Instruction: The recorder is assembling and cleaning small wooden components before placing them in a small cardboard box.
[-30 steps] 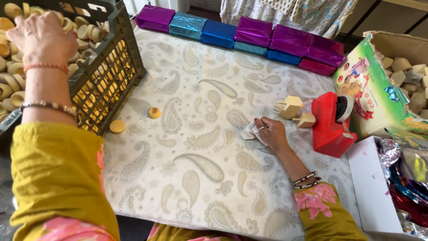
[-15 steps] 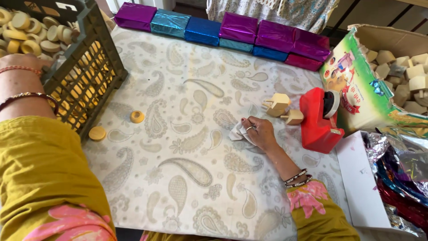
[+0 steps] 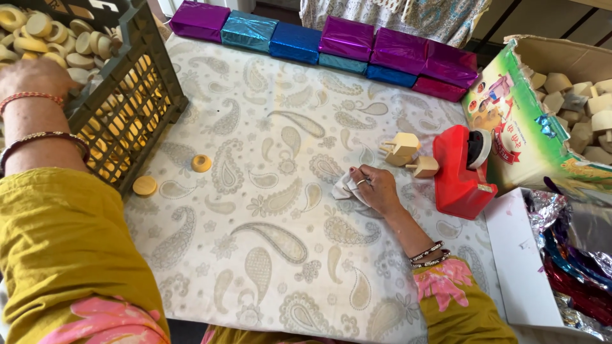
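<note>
My right hand (image 3: 375, 188) rests on the paisley tablecloth (image 3: 268, 210), fingers closed on a small crumpled white paper (image 3: 342, 186). Just beyond it lie two pale wooden pieces (image 3: 403, 148) with pegs, next to a red tape dispenser (image 3: 460, 171). My left hand (image 3: 32, 75) reaches into a dark plastic crate (image 3: 137, 95) full of round yellow wooden rings at the far left; its fingers are hidden among them. Two yellow wooden discs (image 3: 201, 163) lie on the cloth beside the crate.
A row of foil-wrapped boxes in purple, teal, blue and pink (image 3: 331, 44) lines the far edge. A cardboard box of wooden blocks (image 3: 574, 102) stands at the right, with shiny foil sheets (image 3: 574, 255) and a white tray below it.
My left hand has sunk lower into the crate and shifted left in view as the camera moved closer. My right hand stays on the white paper.
</note>
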